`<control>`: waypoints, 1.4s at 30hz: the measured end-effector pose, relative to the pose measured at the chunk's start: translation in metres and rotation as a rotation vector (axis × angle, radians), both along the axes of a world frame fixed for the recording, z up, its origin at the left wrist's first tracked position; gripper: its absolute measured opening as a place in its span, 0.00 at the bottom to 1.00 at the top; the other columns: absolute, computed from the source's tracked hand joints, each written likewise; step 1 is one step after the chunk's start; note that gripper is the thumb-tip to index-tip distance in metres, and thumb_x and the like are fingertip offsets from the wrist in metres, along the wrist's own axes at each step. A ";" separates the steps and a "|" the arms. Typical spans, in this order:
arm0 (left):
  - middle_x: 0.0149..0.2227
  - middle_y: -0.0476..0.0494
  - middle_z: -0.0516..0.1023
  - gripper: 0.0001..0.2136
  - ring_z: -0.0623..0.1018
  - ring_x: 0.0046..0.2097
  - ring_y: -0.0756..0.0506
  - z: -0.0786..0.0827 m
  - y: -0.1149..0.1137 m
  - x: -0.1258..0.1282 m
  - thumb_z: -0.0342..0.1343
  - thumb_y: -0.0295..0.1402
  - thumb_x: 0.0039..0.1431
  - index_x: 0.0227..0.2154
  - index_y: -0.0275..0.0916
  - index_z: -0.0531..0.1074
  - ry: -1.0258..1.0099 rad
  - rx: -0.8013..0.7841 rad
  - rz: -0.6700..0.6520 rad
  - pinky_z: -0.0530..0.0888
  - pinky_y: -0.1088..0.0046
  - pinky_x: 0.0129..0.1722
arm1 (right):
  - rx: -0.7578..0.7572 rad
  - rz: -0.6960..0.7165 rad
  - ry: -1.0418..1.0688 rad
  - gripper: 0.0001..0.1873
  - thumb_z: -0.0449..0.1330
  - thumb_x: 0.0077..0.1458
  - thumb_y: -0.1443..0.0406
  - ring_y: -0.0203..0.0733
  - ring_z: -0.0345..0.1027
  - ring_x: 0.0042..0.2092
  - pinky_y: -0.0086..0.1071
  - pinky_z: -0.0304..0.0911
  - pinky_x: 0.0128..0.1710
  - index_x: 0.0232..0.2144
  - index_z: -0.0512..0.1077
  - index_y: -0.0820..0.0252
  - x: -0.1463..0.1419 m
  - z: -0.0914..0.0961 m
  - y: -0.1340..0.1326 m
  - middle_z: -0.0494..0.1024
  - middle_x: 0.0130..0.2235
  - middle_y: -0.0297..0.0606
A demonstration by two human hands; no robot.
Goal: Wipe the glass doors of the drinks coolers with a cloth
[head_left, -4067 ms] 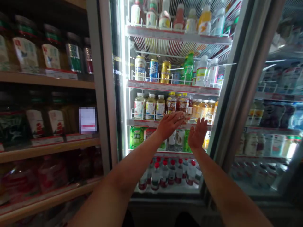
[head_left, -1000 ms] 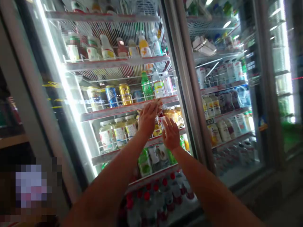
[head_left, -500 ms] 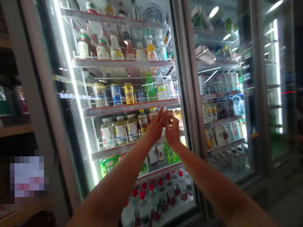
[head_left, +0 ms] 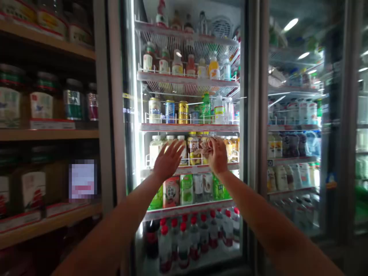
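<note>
My right hand (head_left: 219,156) is closed around a crumpled, light-brown cloth (head_left: 206,147), which bunches out past the fingers on the left side. Both hands are raised at the middle of a lit drinks fridge with a glass door (head_left: 184,90); reflections streak across the glass. My left hand (head_left: 169,160) has its fingers spread and holds nothing. It stands in front of white-capped bottles (head_left: 155,147) on a middle shelf. Whether either hand touches the glass I cannot tell. Yellow-capped bottles (head_left: 193,143) show behind the cloth.
To the left, wooden shelves (head_left: 51,133) carry jars with printed labels (head_left: 42,96). A metal frame (head_left: 255,115) divides this fridge from another glass-fronted one on the right. Red-capped bottles (head_left: 183,245) stand at the fridge bottom, below a row of cartons (head_left: 186,188).
My left hand has come away from the right hand and moved left, its fingers spreading. The right hand keeps the cloth. The view has turned left, bringing more of the wooden shelves in.
</note>
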State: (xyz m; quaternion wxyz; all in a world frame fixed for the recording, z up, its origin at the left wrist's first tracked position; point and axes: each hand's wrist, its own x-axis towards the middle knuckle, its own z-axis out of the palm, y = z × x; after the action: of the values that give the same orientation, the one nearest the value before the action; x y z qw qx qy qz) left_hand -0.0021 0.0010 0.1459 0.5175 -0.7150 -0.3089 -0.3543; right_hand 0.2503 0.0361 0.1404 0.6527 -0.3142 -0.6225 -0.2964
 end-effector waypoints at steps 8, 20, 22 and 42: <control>0.71 0.40 0.55 0.26 0.51 0.74 0.38 -0.027 0.010 -0.037 0.46 0.36 0.72 0.71 0.41 0.55 -0.176 -0.095 0.062 0.47 0.48 0.73 | -0.057 -0.111 -0.171 0.32 0.51 0.67 0.61 0.58 0.39 0.74 0.60 0.48 0.70 0.69 0.57 0.64 -0.038 -0.028 -0.001 0.55 0.71 0.49; 0.74 0.50 0.46 0.27 0.43 0.75 0.41 -0.033 0.016 -0.031 0.45 0.38 0.73 0.71 0.45 0.48 -0.243 -0.209 -0.020 0.25 0.41 0.70 | -0.119 -0.326 -0.001 0.30 0.38 0.72 0.56 0.49 0.51 0.71 0.53 0.50 0.68 0.68 0.61 0.62 0.076 0.027 0.031 0.63 0.68 0.47; 0.74 0.50 0.46 0.27 0.43 0.75 0.41 -0.033 0.015 -0.031 0.46 0.37 0.73 0.71 0.45 0.48 -0.243 -0.224 -0.030 0.25 0.41 0.70 | -0.087 -0.310 -0.051 0.31 0.37 0.73 0.57 0.47 0.47 0.72 0.50 0.47 0.69 0.67 0.62 0.65 0.084 0.035 0.036 0.61 0.69 0.47; 0.74 0.49 0.48 0.26 0.44 0.75 0.42 -0.036 0.015 -0.032 0.44 0.36 0.73 0.71 0.45 0.50 -0.231 -0.174 -0.089 0.28 0.43 0.71 | -0.004 -0.341 0.051 0.34 0.28 0.73 0.57 0.46 0.41 0.71 0.56 0.39 0.69 0.70 0.51 0.72 0.020 0.155 0.071 0.54 0.70 0.57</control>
State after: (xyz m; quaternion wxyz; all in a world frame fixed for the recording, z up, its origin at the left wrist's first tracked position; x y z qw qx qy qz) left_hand -0.0340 0.0156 0.1097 0.3986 -0.7246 -0.3638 -0.4287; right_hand 0.2702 0.1075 0.2952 0.6077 -0.4241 -0.5440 -0.3936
